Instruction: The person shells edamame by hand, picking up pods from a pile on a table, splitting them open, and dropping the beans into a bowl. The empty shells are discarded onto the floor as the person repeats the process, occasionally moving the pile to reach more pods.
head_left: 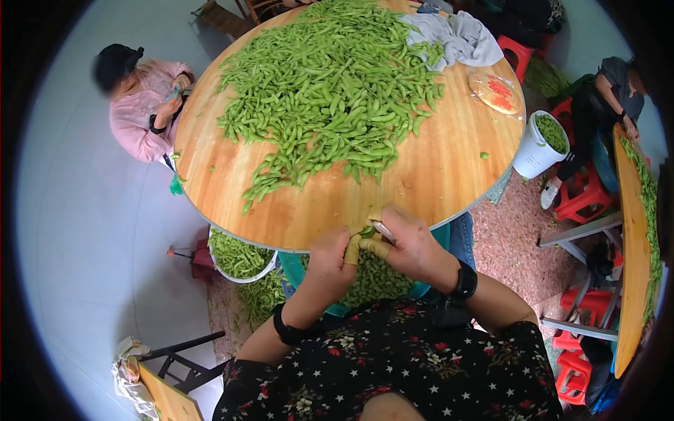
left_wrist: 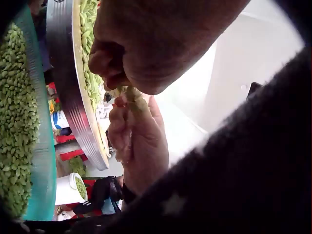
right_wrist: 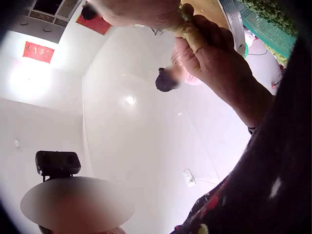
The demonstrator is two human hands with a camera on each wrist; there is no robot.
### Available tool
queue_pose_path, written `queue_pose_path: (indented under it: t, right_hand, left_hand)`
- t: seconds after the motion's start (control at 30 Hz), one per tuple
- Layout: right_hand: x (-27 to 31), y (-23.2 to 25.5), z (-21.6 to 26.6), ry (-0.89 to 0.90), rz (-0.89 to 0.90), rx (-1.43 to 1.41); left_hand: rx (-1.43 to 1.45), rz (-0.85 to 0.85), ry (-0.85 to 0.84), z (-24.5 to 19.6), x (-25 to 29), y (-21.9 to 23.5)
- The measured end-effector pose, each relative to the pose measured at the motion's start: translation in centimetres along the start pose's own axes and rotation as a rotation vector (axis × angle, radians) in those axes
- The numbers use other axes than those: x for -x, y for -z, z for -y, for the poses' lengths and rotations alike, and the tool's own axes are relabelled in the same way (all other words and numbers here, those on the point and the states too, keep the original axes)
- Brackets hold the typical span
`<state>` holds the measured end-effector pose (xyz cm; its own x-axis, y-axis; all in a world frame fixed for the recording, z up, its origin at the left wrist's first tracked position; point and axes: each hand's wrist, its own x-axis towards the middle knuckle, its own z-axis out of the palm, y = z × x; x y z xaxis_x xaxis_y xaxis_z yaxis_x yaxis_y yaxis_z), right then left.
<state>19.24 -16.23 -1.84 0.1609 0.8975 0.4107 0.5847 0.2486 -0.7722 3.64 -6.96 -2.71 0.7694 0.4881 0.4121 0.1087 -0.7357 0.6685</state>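
Observation:
Both hands meet at the near edge of the round table (head_left: 295,217), over a teal basin (head_left: 290,270) of shelled green beans (head_left: 379,281). My left hand (head_left: 331,261) and right hand (head_left: 411,245) pinch one green soybean pod (head_left: 367,231) between thumbs and fingertips. Yellowish coverings wrap some fingertips, and a pale band shows on a right finger. In the left wrist view the left hand (left_wrist: 151,44) overlaps the tips of the right hand (left_wrist: 139,134), partly hiding the pod. A large heap of soybean pods (head_left: 337,84) covers the far part of the table.
A white bucket of pods (head_left: 242,279) stands below the table's left edge; another bucket (head_left: 535,165) is at right. A grey cloth (head_left: 467,38) and a wrapped round item (head_left: 495,93) lie on the table. A person in pink (head_left: 140,119) sits at left, another person (head_left: 607,105) at right.

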Motion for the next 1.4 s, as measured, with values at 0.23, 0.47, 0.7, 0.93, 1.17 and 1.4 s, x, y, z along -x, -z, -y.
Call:
queue_pose_path:
  t: [0.23, 0.47, 0.7, 0.93, 1.17, 1.4]
  right_hand:
    - [0.1, -0.1, 0.5, -0.008, 0.043, 0.113]
    - [0.3, -0.5, -0.5, 0.048, 0.099, 0.045]
    - [1.8, -0.1, -1.8, 0.096, 0.380, -0.135]
    - [1.0, 0.7, 0.0, -0.121, 0.473, -0.035]
    - [1.4, 1.5, 0.0, -0.221, 0.403, -0.068]
    - [-0.4, 0.9, 0.2, -0.308, 0.453, -0.180]
  left_hand:
    - [-0.014, -0.022, -0.016, -0.8, 0.8, -0.8]
    - [0.048, 0.050, 0.054, -1.7, 1.2, 0.8]
    - [-0.410, 0.494, 0.366, -0.1, 3.2, 11.1]
    - [-0.697, -0.004, -0.024, 14.0, -7.7, 12.2]
    - [-0.683, 0.234, 0.162, 14.0, -10.2, 11.4]
    - [-0.022, -0.087, 0.385, 12.4, -7.5, 10.7]
